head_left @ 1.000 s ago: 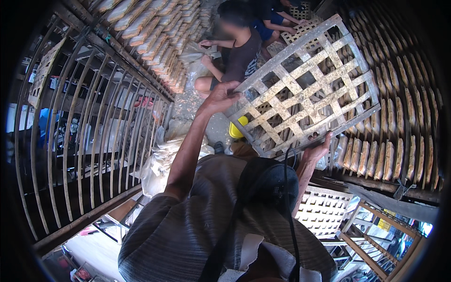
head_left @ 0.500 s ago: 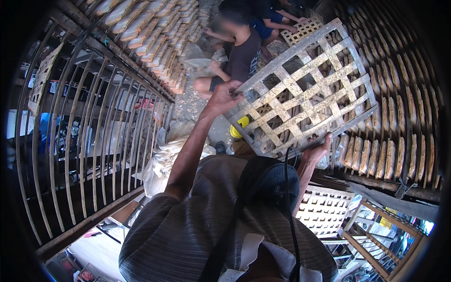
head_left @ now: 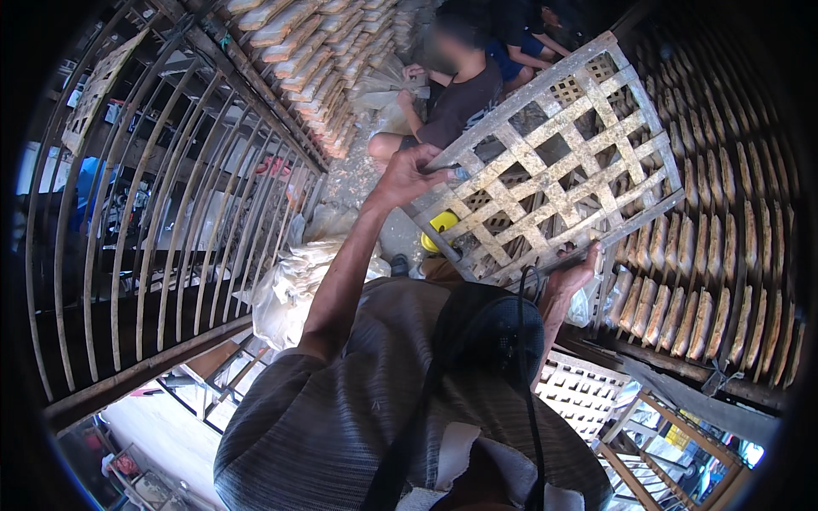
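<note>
A woven bamboo lattice tray (head_left: pixel 554 175) with a wooden frame is held up in front of me, tilted. My left hand (head_left: pixel 413 177) is closed on its left edge, thumb over the frame. Along the near right edge my right hand (head_left: pixel 573 274) grips the frame, its fingers partly hidden beneath. Through the tray's gaps other lattice work shows. Below the left corner of the tray sits a yellow object (head_left: pixel 440 230), partly covered by it.
Slatted racks with rows of plastic-wrapped slabs stand at right (head_left: pixel 682 315) and upper left (head_left: pixel 319 64). A bare slatted rack (head_left: pixel 162 230) rises at left. A person (head_left: pixel 460 94) sits on the floor ahead, another beyond. Plastic bags (head_left: pixel 294 294) lie left of me.
My view has turned slightly, so the racks and seated people shift across the picture. The tray stays between my hands in nearly the same pose.
</note>
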`<state>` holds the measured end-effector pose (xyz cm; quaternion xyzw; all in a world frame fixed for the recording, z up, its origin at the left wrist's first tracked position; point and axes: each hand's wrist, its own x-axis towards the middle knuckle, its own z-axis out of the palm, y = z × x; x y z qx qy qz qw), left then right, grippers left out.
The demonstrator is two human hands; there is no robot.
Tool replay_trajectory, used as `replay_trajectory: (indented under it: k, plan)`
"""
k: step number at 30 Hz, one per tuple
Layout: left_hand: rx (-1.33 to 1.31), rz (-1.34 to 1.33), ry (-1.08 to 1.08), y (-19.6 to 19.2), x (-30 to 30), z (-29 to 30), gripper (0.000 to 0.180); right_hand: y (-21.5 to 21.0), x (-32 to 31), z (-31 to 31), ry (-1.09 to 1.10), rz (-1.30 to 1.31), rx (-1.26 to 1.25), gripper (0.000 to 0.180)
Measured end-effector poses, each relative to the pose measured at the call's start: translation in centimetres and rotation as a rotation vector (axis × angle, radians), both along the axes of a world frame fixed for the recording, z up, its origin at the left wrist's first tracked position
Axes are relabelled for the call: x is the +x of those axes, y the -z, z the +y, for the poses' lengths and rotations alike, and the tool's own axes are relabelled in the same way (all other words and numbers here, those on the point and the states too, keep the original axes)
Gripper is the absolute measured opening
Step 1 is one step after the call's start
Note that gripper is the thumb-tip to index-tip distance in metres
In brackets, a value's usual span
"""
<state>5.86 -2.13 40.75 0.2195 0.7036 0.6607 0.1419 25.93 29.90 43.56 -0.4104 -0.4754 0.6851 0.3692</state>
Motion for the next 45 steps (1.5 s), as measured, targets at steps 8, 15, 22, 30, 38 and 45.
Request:
replay_trajectory:
  k: [8,15,22,30,38,45]
  plan:
    - [-0.039,0.032,-0.025,1.6,-0.2,-1.4,0.022,-1.2,0.0,-1.1,0.020,-0.005,0.012,0.078]
    - [0.099,-0.172,-0.029,1.1,-0.4,-0.4,0.031,-0.9,0.9,-1.6,0.131,-0.052,0.033,0.072]
    - [-0.012,-0.171,-0.025,1.4,-1.9,0.1,0.036,-0.4,1.0,-2.9,0.169,0.007,0.005,0.064]
    - [0.001,-0.237,-0.027,1.3,-2.0,0.3,0.026,1.4,1.6,-1.7,0.172,0.040,-0.050,0.055]
    - [-0.059,-0.045,-0.042,1.4,-0.6,-0.2,0.026,0.9,0.7,-1.1,0.074,0.009,-0.071,0.064]
    - [-0.178,-0.019,-0.040,-1.7,1.1,-0.3,0.044,1.2,0.1,-0.1,0.092,0.051,-0.062,0.046]
